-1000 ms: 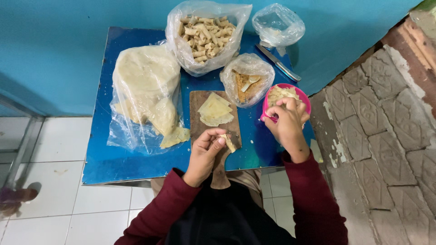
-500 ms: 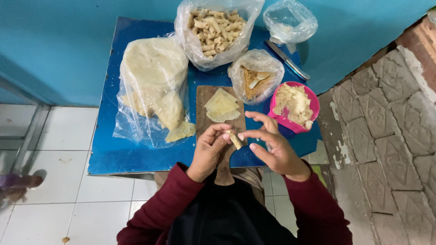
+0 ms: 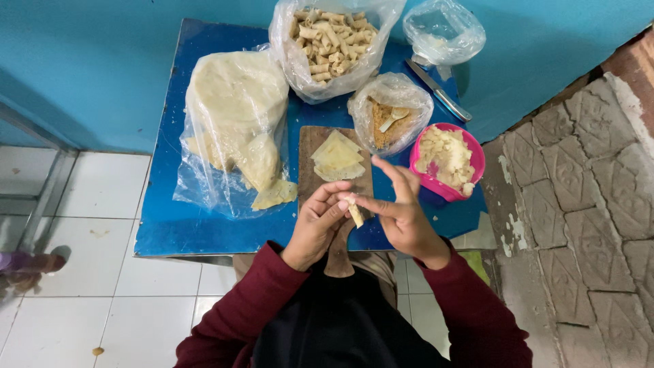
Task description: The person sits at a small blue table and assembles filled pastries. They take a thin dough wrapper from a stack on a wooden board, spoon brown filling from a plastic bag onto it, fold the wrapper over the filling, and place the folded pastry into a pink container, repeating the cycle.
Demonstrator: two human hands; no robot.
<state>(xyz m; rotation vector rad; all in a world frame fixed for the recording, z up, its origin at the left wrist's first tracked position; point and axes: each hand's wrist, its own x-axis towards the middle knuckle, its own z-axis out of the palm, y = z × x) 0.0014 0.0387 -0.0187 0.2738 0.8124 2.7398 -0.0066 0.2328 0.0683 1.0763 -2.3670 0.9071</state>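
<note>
1. Over the near edge of the blue counter (image 3: 204, 232), the left hand (image 3: 315, 228) and the right hand (image 3: 402, 217) meet around a small pale roll of pastry (image 3: 355, 214).
2. Left hand's grip: narrow, its fingertips curled in and pinched on the upper end of the roll.
3. Right hand's grip: thumb and forefinger closed on the same roll from the other side, while the remaining fingers spread upward and loose.
4. The roll is tilted, its lower end pointing down toward the person, and it hangs just above the handle of a wooden cutting board (image 3: 320, 170).
5. Just beyond the two grips, on the board, lies a small stack of pale triangular wrappers (image 3: 336, 156).
6. Right of the right hand, close to its raised fingers, stands a pink bowl (image 3: 473, 178) filled with crumbly white filling (image 3: 444, 153).
7. Beyond the grips, past the board, a clear bag (image 3: 392, 109) holds brown crumbs and a small spoon.
8. Farther off, a larger bag holds a heap of finished rolls (image 3: 330, 37), with a knife (image 3: 439, 90) and a nearly empty bag (image 3: 443, 31) to its right.
9. Left of the left hand, well apart, a big plastic bag of wrapper sheets (image 3: 235, 116) lies on the counter.
</note>
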